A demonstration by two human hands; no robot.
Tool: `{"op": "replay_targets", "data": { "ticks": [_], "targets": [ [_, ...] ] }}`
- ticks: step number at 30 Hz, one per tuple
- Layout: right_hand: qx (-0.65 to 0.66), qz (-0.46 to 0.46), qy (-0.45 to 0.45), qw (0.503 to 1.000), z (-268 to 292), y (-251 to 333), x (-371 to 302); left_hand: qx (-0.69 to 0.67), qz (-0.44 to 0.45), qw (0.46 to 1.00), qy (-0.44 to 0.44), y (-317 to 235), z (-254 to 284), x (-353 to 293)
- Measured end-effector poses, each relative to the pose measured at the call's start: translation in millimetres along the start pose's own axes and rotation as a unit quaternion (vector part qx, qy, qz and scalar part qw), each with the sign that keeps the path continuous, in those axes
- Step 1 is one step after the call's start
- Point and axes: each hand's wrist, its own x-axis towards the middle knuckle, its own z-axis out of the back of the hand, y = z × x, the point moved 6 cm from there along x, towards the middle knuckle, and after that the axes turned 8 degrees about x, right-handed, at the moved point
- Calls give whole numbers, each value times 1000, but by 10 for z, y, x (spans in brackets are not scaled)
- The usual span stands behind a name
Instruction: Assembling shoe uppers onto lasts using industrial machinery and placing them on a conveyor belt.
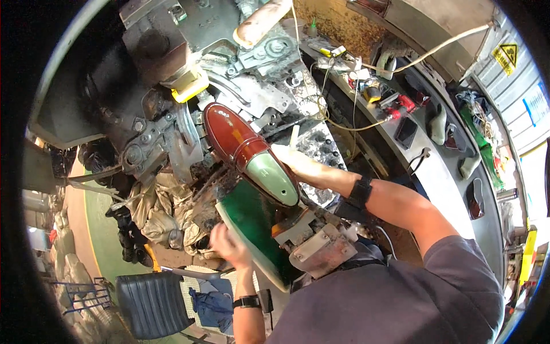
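Far left: crumpled khaki cloth (160, 212) is lying in soft, dull folds. Beside it, a grey metal machine (140, 137) is showing bolted, grimy plates, with a smooth yellow pad (192, 87) above.

Left hand (230, 246): blurred; fingers appearing loosely curled, seemingly gripping nothing, near the pale edge of a glossy green panel (246, 209). Touching or apart: cannot tell.

Centre: the brown shoe upper (234, 132) is sitting slantwise before the machine, its rounded end just beside the metal. It is looking like stiff, polished leather, stretched around a hard, pale green last (268, 174) with a small hole.

Right hand (297, 164): lying along the shoe's right side; fingertips hidden, so grip unknown. Judgement: good handling would be steadying the last evenly, keeping fingers clear of metal and not scuffing the shine.

Right: a smooth grey surface (447, 198) is carrying a flat dark phone (406, 132).
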Motion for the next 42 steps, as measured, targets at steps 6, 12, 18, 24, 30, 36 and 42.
{"op": "replay_targets", "data": {
  "ticks": [6, 12, 18, 24, 30, 36, 42],
  "targets": [
    [135, -106, 28, 985, -60, -5, -184, -183, 186, 883, 390, -502, -1134, -210],
    [212, -155, 33, 964, 240, -299, -222, -110, -64, 933, 337, -328, -1575, -467],
    [50, -115, -77, 989, 311, 141, -544, -398, 218, 743, 492, -406, -1200, -564],
    [-33, 7, -116, 993, 387, 632, -1043, -160, 166, 895, 381, -496, 332, -333],
    [-60, 100, 51, 992, -389, 1024, -1762, -455, 333, 826, -2, -403, 1598, 854],
    [-181, 301, 120, 929, -814, 1734, -2454, -613, 368, 650, 257, -1563, 706, 1480],
    [-218, 343, -81, 910, -460, 2072, -3226, -700, 254, 473, 470, -2535, -521, 855]
  ]
}}
